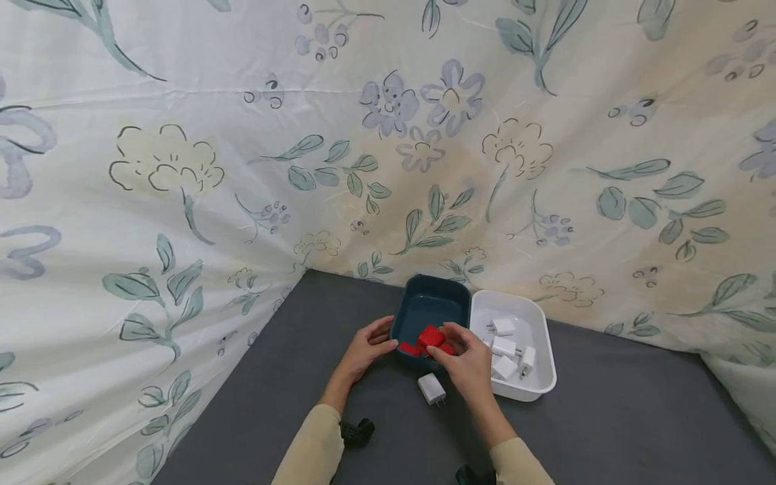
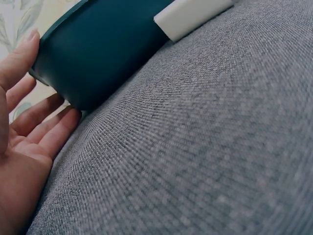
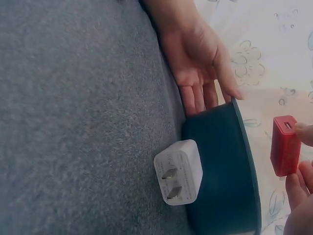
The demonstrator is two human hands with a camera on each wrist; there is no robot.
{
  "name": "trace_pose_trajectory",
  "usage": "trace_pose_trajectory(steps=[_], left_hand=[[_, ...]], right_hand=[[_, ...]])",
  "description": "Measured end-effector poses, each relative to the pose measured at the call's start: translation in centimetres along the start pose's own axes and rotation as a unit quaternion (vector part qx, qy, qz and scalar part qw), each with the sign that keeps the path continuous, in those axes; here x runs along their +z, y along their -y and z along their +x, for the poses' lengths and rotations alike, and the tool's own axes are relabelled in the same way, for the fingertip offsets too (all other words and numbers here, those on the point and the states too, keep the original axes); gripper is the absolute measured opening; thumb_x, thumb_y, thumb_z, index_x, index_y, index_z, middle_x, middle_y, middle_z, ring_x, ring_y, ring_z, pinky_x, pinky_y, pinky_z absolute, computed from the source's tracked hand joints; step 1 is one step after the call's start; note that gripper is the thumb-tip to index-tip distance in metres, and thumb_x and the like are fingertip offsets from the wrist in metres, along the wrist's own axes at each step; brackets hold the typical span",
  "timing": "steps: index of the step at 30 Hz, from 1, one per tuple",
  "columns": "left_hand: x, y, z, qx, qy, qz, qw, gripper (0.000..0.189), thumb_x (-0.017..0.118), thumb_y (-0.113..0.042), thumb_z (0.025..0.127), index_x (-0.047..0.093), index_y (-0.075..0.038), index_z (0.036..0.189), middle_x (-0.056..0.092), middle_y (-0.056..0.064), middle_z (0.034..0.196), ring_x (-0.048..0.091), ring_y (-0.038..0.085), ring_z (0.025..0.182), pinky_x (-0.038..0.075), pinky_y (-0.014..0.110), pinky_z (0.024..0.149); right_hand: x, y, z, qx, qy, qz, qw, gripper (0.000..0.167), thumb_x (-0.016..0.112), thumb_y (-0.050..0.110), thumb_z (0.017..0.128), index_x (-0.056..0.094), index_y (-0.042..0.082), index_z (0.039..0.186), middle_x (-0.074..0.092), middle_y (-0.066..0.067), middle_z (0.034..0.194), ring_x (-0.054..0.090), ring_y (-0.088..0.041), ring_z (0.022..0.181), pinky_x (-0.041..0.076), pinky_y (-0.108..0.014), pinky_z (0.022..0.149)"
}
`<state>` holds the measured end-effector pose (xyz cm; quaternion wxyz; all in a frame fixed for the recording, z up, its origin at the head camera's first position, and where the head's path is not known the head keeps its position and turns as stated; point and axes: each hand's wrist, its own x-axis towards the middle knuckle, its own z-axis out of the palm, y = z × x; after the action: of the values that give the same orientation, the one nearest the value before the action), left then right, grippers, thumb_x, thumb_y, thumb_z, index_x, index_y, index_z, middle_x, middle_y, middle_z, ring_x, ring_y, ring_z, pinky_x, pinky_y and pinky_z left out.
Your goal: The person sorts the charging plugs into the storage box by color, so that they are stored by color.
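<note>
My right hand (image 1: 471,367) pinches a red USB charger (image 1: 431,335) between thumb and fingers, over the near end of a dark teal bin (image 1: 433,306). In the right wrist view the USB port of this red charger (image 3: 285,149) shows, above the bin's rim. More red pieces (image 1: 409,348) lie low in the bin, partly hidden by the held one. My left hand (image 1: 366,350) touches the bin's left side, its thumb at the rim and fingers extended along the wall (image 2: 98,54). A white charger (image 1: 431,389) lies on the table just in front, metal prongs showing.
To the right of the teal bin, side by side with it, stands a white bin (image 1: 541,387) holding several white chargers (image 1: 504,368). Both stand on a dark grey cloth surface (image 1: 606,404). A floral curtain (image 1: 388,202) hangs behind and to the left.
</note>
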<state>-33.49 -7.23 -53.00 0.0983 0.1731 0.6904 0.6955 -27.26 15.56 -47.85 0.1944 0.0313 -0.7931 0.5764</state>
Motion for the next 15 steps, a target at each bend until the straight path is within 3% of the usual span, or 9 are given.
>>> trace_pose_trajectory(steps=[11, 15], left_hand=[[0.0, -0.6, -0.4, 0.005, 0.001, -0.009, 0.9999, 0.065, 0.067, -0.014, 0.092, 0.038, -0.006, 0.149, 0.044, 0.022, 0.149, 0.046, 0.039, 0.134, 0.049, 0.038, 0.101], [-0.1, 0.8, 0.2, 0.012, -0.004, -0.009, 0.9999, 0.062, 0.068, -0.016, 0.092, 0.041, -0.011, 0.148, 0.046, 0.019, 0.148, 0.048, 0.037, 0.133, 0.05, 0.038, 0.101]], right_hand=[[1.1, -0.4, 1.1, -0.005, 0.01, 0.016, 0.9998, 0.05, 0.086, 0.009, 0.072, 0.067, 0.004, 0.118, 0.069, -0.016, 0.116, 0.067, -0.029, 0.107, 0.051, -0.037, 0.095], [1.2, -0.5, 1.6, -0.006, 0.005, 0.008, 0.9999, 0.049, 0.087, 0.008, 0.071, 0.068, 0.004, 0.115, 0.07, -0.015, 0.113, 0.069, -0.028, 0.104, 0.052, -0.036, 0.093]])
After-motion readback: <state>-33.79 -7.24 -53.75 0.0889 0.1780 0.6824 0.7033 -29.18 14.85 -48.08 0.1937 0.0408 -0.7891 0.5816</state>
